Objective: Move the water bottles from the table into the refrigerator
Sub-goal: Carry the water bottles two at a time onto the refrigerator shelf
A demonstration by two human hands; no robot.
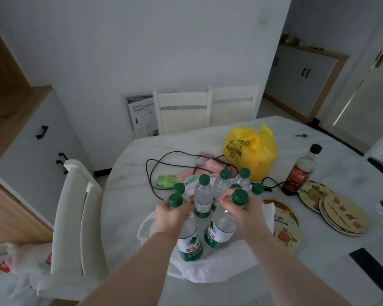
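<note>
- Water bottles (pixel 202 195): stand clustered on a white bag (pixel 208 268) on the tabletop (pixel 128 195), just in front of the yellow bag (pixel 252 149).
- Left hand (pixel 171 214): fingers (pixel 185 205) wrap the near-left bottle (pixel 189 241) at the neck, under its green cap.
- Right hand (pixel 241 212): same hold on the near-right bottle (pixel 220 230).
- Bottles look full, so probably weighty. Their thin walls likely give, so the stiff neck is the surer hold.
</note>
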